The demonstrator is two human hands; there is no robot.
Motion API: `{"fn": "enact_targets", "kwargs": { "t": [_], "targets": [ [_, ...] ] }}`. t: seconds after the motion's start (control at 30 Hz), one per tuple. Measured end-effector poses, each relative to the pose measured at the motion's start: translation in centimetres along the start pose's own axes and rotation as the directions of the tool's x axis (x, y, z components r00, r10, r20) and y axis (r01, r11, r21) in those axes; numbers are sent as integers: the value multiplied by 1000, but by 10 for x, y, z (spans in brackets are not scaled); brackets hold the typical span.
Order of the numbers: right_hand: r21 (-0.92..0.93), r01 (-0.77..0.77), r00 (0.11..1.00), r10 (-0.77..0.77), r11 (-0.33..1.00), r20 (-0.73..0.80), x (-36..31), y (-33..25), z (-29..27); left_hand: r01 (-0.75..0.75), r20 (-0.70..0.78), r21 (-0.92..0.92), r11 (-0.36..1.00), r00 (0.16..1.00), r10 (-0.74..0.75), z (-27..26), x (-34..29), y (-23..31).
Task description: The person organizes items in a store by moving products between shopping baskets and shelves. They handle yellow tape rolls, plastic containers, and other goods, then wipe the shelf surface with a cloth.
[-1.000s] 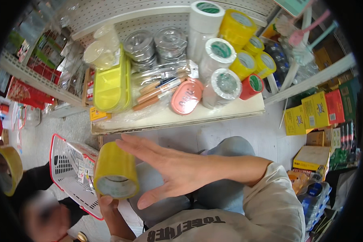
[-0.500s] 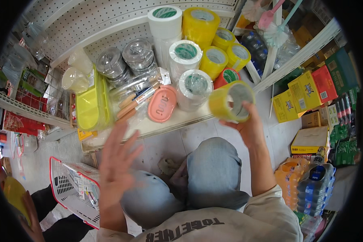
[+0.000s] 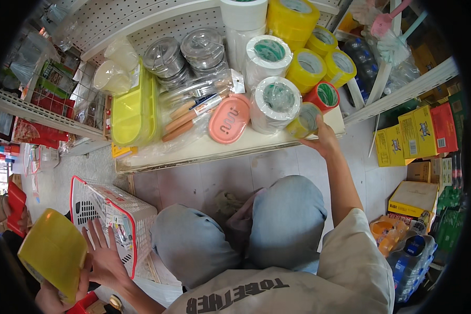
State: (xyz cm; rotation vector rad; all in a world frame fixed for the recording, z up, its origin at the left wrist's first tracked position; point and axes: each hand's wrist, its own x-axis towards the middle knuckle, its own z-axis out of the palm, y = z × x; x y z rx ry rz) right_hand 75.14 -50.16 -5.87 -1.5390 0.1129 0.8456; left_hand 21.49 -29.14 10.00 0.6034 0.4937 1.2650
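Observation:
My right hand [image 3: 325, 138] is closed on a roll of clear yellow packing tape [image 3: 303, 121] at the shelf's front edge, beside a white tape roll [image 3: 275, 107] and a small red-rimmed roll [image 3: 322, 97]. At the lower left, my left hand [image 3: 107, 261] is open with its fingers spread. It is close to a large yellow tape roll [image 3: 55, 251], which another person's hand [image 3: 63, 299] holds; whether my palm touches it I cannot tell. Several more yellow rolls [image 3: 306, 70] and white rolls [image 3: 267, 56] stand stacked behind.
On the shelf [image 3: 193, 161] are a yellow-green divided tray [image 3: 133, 118], a pink oval dish [image 3: 229, 119], wood-handled brushes [image 3: 186, 118] and stacked metal tins [image 3: 203, 49]. A red-rimmed white basket [image 3: 136, 206] stands on the floor at left. Boxes [image 3: 417, 131] and bottle packs [image 3: 411, 264] line the right.
My right hand has carried the yellow tape roll forward to the shelf edge. My left hand has swung down and left, while the other person's large yellow roll has come nearer.

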Motion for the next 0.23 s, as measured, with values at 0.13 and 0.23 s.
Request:
{"fn": "enact_targets", "kwargs": {
  "t": [0.13,0.23],
  "targets": [
    [-203,45,998,-54,978,-37,27,8,-8,49,151,-157,986,988,-25,-11,15,4],
    [-235,150,988,-139,960,66,24,7,-4,54,232,-291,955,973,15,-40,5,24]
  ]
}}
